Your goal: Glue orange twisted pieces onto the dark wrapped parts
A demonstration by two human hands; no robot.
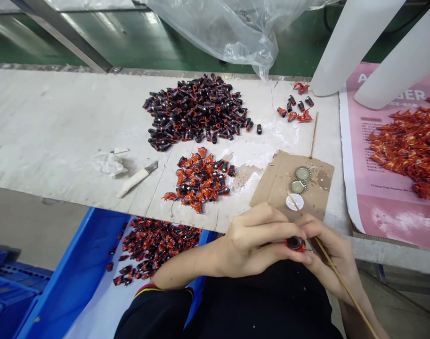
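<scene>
While in left hand's (257, 242) grip, piece (295, 243) black end up; right hand's (333, 256), diagonal stick (336, 272).

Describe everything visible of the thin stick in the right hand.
The thin stick is tan, plain and nearly straight, apparently wood or bamboo. It slants through the right hand's grip, partly hidden there. Its upper end appears over the white disc on the cardboard; contact is unclear. The lower end runs out of the picture.
</scene>
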